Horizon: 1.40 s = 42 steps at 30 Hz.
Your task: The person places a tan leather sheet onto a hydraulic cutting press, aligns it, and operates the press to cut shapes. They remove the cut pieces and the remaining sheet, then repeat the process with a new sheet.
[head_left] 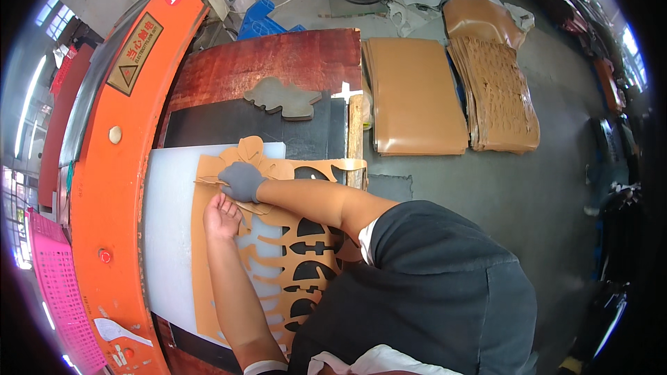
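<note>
A tan leather sheet (206, 264) full of cut-out holes lies across a white cutting board (167, 236). Several petal-shaped tan leather pieces (251, 148) are gathered at its far end. My right hand (242, 182), in a grey glove, is closed over these pieces, with thin edges sticking out by its fingertips. Just nearer, my bare left hand (222, 218) is turned partly palm up, its fingers curled against the leather beside the glove. What the left fingers hold, if anything, is hidden. Beyond both hands, a grey metal cutting die (283, 99) with a wavy outline rests on a dark board.
An orange machine beam (114, 187) runs along the left, with a pink basket (66, 298) beyond it. Stacked tan leather sheets (417, 97) and a cut-through leather stack (495, 94) lie to the right. Behind the red-brown board (278, 55) is a blue plastic object (258, 19).
</note>
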Tool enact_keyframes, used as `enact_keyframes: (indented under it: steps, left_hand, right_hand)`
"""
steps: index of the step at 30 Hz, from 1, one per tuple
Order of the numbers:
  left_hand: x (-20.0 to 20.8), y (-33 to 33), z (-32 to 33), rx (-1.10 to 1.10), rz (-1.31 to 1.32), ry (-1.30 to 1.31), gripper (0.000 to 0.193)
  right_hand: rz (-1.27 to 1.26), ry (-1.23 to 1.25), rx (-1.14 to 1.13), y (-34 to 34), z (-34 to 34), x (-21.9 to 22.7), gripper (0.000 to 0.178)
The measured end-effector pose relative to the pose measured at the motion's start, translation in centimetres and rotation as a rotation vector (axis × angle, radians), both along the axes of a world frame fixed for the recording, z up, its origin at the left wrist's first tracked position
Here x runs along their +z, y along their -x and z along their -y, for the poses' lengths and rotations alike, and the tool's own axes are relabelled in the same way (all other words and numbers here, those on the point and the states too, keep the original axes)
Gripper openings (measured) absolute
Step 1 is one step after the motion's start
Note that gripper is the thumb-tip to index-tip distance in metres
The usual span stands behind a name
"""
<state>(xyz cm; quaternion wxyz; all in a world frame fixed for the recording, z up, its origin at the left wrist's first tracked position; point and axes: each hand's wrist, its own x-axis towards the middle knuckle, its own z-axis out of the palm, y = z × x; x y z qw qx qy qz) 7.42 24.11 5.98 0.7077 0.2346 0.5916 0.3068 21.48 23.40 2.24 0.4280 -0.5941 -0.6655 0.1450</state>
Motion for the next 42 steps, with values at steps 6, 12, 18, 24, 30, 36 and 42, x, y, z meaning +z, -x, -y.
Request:
enact_keyframes:
  steps: [6, 12, 18, 24, 30, 36, 42]
  left_hand:
    - [-1.1, -1.0, 0.6, 0.299, 0.332, -0.185, 0.015]
    - [-1.5, -2.0, 1.2, 0.356, 0.396, -0.321, 0.018]
    - [-2.2, -2.5, 1.0, 0.317, 0.49, -0.261, 0.023]
    - [-3.3, 0.7, -0.9, 0.078, 0.498, -0.175, 0.027]
    - [-4.4, 0.7, -2.7, 0.153, 0.49, -0.148, 0.03]
    - [-5.2, 0.6, -1.9, 0.259, 0.478, -0.182, 0.03]
    - [-5.6, -0.8, -1.1, 0.349, 0.526, -0.169, 0.033]
  right_hand:
    - [0.026, 0.098, 0.108, -1.2, 0.9, 2.1, 0.032]
    - [-0.07, 0.232, 0.16, -1.8, 1.1, 3.6, 0.043]
    - [-0.205, 0.296, 0.133, -1.9, 0.2, 3.2, 0.05]
    - [-0.046, 0.261, 0.108, -0.8, 0.9, 3.6, 0.04]
    - [-0.092, 0.296, 0.133, -1.3, 1.3, 4.3, 0.04]
    - [-0.106, 0.328, 0.136, -1.2, 1.1, 4.2, 0.04]
    - [-0.132, 0.355, 0.089, -1.0, 0.6, 4.5, 0.043]
